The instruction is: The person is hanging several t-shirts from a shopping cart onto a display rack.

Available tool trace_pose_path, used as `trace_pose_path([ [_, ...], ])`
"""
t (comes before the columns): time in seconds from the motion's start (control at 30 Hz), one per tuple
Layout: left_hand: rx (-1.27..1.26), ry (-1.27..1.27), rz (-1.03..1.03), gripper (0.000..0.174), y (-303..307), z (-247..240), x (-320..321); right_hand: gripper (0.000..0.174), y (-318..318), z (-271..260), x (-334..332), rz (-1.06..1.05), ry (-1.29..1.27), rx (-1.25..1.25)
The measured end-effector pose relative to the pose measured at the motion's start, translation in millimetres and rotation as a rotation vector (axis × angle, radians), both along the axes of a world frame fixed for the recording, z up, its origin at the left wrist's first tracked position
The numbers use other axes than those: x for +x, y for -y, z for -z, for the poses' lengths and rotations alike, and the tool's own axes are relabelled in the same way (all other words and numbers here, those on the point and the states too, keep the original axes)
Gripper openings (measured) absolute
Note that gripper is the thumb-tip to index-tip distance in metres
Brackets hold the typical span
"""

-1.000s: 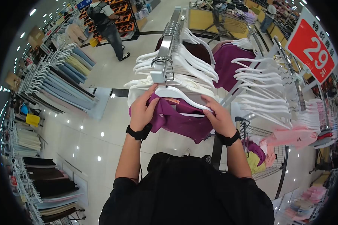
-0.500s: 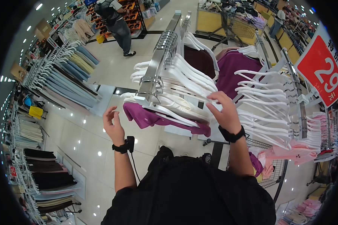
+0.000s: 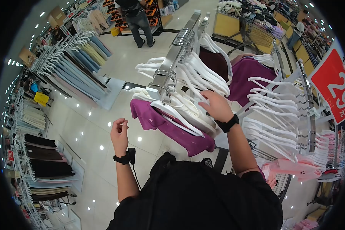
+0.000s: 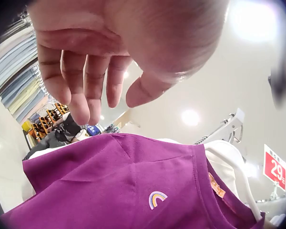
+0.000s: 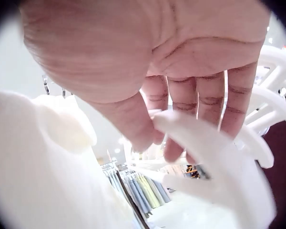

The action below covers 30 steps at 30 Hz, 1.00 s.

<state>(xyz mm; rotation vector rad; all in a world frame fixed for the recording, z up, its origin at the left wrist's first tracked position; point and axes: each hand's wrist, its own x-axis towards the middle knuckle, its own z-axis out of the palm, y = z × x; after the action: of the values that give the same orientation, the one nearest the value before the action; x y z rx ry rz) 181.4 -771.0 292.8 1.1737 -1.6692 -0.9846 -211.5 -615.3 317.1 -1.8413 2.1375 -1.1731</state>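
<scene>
A purple T-shirt (image 3: 172, 132) with a small rainbow patch (image 4: 158, 200) hangs on a white hanger at the front end of the metal rail (image 3: 170, 57). Cream garments (image 3: 186, 107) hang right behind it. My left hand (image 3: 119, 134) is raised to the left of the shirt, fingers loosely bent and holding nothing; the left wrist view has it above the shirt's shoulder. With my right hand (image 3: 217, 107) I grip one arm of a bare white hanger (image 5: 212, 152) behind the cream garments, thumb on one side and fingers on the other.
More bare white hangers (image 3: 207, 71) fill the rail further back. A second rack of white hangers (image 3: 274, 111) stands at the right beside a red price sign (image 3: 331, 84). Below it is a cart with pink clothing (image 3: 295, 168). Trousers (image 3: 74, 71) hang at the left; a person (image 3: 136, 19) stands beyond.
Both hands have let go of the purple T-shirt on its hanger. My left hand moved off to the left; my right hand went back to the bare hangers and took hold of one.
</scene>
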Motion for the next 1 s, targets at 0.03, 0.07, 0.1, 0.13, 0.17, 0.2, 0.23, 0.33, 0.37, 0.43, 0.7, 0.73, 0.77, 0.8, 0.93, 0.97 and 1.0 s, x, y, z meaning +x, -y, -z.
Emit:
trace_pose_path([
  [0.03,0.024,0.026,0.018,0.019,-2.4,0.5,2.8,0.029,0.5,-2.4,-0.6,0.001,-0.001,-0.005],
  [0.07,0.046,0.051,0.037,0.019,-4.3,0.1,5.4,0.027,0.0,-6.9,-1.6,0.007,0.118,0.013],
  [0.1,0.062,0.074,0.045,0.019,-6.6,-0.8,6.5,0.025,-1.1,-12.8,-2.1,0.013,0.235,0.031],
  [0.13,0.057,0.07,0.046,0.019,-7.7,-1.6,7.1,0.025,-5.3,-18.9,-1.4,0.014,0.231,0.026],
  [0.17,0.061,0.077,0.05,0.019,-9.6,-1.8,8.2,0.024,-12.8,-25.5,1.1,0.043,0.236,-0.035],
  [0.2,0.068,0.086,0.057,0.018,-12.5,-1.8,10.2,0.023,-22.1,-28.3,4.8,0.078,0.243,-0.093],
  [0.23,0.068,0.085,0.069,0.018,-14.8,-1.3,11.8,0.021,-30.6,-25.7,7.2,0.104,0.278,-0.108],
  [0.33,0.057,0.036,0.105,0.018,-17.2,0.1,13.0,0.02,-70.4,-30.1,26.4,0.214,0.308,-0.172],
  [0.37,0.058,0.03,0.13,0.018,-18.6,0.5,14.3,0.016,-82.0,-15.0,27.8,0.289,0.246,-0.252],
  [0.43,0.063,0.027,0.179,0.018,-24.4,-1.8,15.7,0.015,-114.1,2.1,37.7,0.379,0.3,-0.277],
  [0.7,0.026,0.049,0.475,0.018,-46.0,5.7,22.2,0.009,-245.0,27.6,131.8,0.808,0.336,-0.461],
  [0.73,0.008,0.032,0.51,0.018,-52.9,5.0,23.0,0.009,-262.5,31.5,147.7,0.864,0.34,-0.513],
  [0.77,0.006,0.001,0.541,0.016,-64.1,4.6,22.9,0.009,-281.8,35.0,163.6,0.91,0.357,-0.538],
  [0.8,0.017,0.018,0.592,0.016,-78.0,4.2,23.0,0.009,-302.3,40.5,178.8,0.965,0.36,-0.535],
  [0.93,-0.03,0.108,0.889,0.016,-138.2,24.4,26.9,0.023,-395.9,72.1,248.2,0.98,0.25,-0.572],
  [0.97,-0.069,0.083,0.92,0.024,-163.7,25.4,24.6,0.027,-416.7,74.7,267.5,1.052,0.254,-0.463],
  [1.0,-0.113,0.05,0.942,0.033,-191.8,22.8,22.0,0.031,-430.0,71.1,283.9,1.113,0.255,-0.359],
])
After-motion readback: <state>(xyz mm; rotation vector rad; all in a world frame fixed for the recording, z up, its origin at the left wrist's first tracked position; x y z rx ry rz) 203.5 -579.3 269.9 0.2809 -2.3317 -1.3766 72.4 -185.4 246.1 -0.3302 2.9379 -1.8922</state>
